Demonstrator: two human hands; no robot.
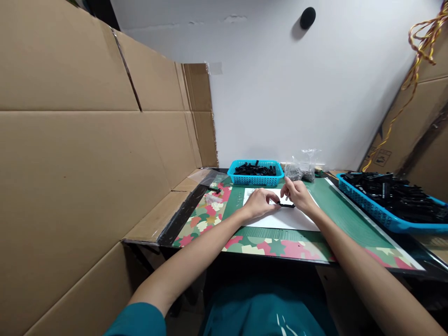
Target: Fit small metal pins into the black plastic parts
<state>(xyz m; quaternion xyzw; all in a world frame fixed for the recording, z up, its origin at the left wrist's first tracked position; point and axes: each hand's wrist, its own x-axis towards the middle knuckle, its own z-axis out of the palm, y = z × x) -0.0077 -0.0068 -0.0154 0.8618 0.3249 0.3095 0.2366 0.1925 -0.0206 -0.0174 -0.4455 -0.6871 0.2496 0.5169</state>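
A small black bar-shaped plastic part (287,206) lies over a white sheet of paper (276,223) on the table. My left hand (261,203) is closed on the left end of this part, thumb and forefinger pinched together. Just above its right end is my right hand (296,192), with the fingers bent together in a pinch. Whatever sits between those right fingertips is too small to name. Some print shows on the paper's upper left, partly covered by my left hand.
A blue basket (255,179) of black parts stands at the back, beside clear bags (296,172) of small pieces. Another blue basket (388,219), heaped with black parts, is at the right. Cardboard (87,154) walls the left side. A black piece (214,190) lies back left.
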